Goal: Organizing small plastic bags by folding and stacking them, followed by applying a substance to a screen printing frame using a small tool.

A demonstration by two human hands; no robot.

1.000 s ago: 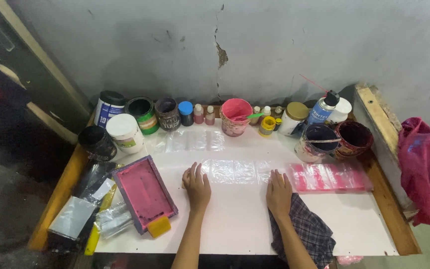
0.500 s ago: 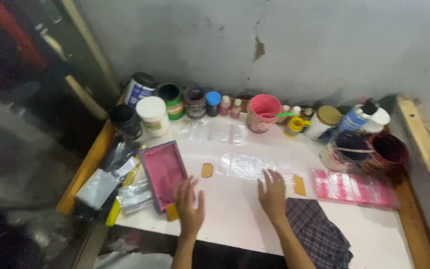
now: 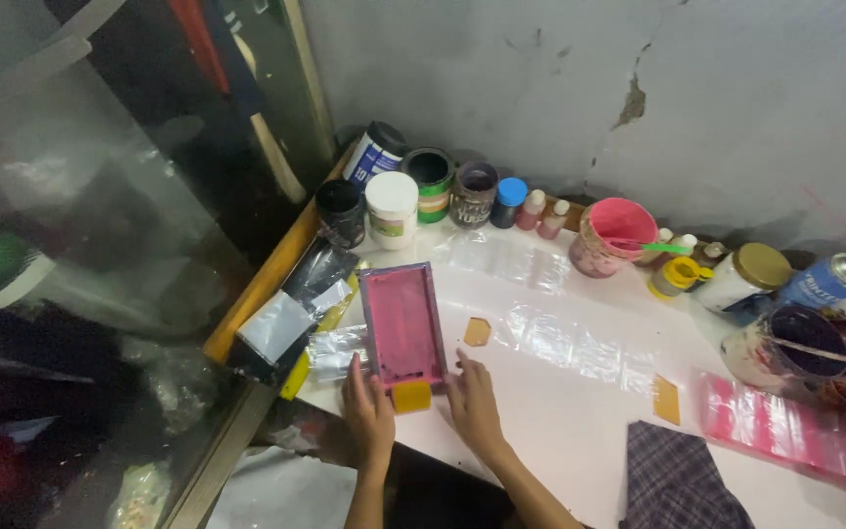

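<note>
From the head camera I saw my left hand and right hand resting spread, fingers loose, on either side of the pink-stained framed screen, which lay flat near the white table's front left edge, a yellow block touching its near end.

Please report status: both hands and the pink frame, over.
Left hand and right hand open, flanking pink frame near edge. Yellow block between them. Nothing blocking.
</note>
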